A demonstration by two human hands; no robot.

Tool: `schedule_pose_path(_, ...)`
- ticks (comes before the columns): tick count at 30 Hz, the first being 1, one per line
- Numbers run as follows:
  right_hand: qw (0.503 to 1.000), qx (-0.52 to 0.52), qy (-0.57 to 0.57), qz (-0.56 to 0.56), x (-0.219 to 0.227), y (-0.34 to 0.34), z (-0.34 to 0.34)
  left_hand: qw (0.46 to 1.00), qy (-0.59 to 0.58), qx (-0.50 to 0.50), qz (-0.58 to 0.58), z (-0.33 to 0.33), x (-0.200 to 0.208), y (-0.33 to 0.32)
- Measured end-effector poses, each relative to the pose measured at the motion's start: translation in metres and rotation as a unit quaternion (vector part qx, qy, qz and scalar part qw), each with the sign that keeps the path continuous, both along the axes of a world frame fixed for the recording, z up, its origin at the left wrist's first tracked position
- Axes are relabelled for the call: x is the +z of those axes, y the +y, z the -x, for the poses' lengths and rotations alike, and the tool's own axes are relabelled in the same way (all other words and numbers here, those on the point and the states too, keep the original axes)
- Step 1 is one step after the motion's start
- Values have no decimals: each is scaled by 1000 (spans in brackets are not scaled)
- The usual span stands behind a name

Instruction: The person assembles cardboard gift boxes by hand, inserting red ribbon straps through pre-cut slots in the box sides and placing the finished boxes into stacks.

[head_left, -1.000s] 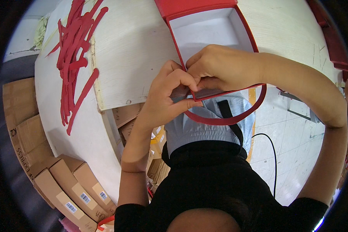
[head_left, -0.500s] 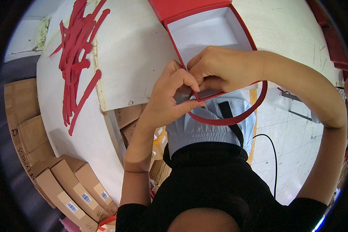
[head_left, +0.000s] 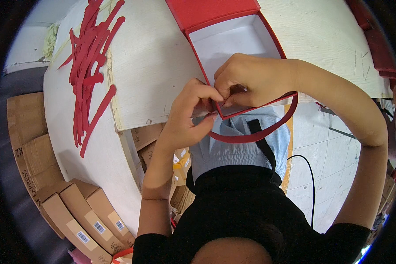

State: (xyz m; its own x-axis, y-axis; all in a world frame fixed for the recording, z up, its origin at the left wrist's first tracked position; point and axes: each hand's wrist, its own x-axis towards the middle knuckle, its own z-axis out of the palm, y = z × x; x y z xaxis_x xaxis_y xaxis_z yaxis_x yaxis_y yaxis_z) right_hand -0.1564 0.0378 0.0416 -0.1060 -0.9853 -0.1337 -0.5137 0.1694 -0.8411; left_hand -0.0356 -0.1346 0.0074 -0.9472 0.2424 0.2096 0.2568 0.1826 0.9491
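A red box (head_left: 273, 35) with a white inside stands lid-open at the table's front edge. A red strap (head_left: 244, 138) hangs in a loop below its near wall. The strap's right end meets the box near the right corner; its left end runs up to my left hand (head_left: 187, 114). That hand is closed at the near left corner, thumb and fingers pinching the strap end against the outside of the wall. My right hand (head_left: 246, 83) reaches into the box, its fingers pressed together at the inside of the same corner. Whatever they grip is hidden.
A pile of red straps (head_left: 89, 66) lies on the table (head_left: 141, 66) to the left. Brown cartons (head_left: 81, 220) stand lower left, and more boxes (head_left: 180, 169) sit under the table. On the right, a black cable (head_left: 313, 185) runs over the tiled floor.
The box has shifted slightly left in view. My left thumb has drawn back left from the near corner. My right fingers stay inside, at the corner.
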Motion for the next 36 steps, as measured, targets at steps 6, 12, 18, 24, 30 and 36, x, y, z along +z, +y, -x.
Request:
schedule_pose_path(6,995,-62,-51,54,-2,-2,0,998,-41,1,-47,0,-2,-2)
schedule_pose_path(12,968,-154,-22,196,0,-7,-1,995,-64,-6,-70,-3,-7,-9)
schedule_pose_path(18,967,-154,22,202,2,-9,-4,992,-95,-24,-81,0,-4,-16)
schedule_pose_path(24,958,-181,12,224,2,-8,-2,992,-112,-32,-57,0,-3,-17)
schedule_pose_path(30,804,-458,57,375,4,3,13,995,-88,-25,-27,-2,-2,-22)
schedule_pose_path(36,752,-585,-207,222,21,3,68,998,-63,5,-20,-7,4,-21)
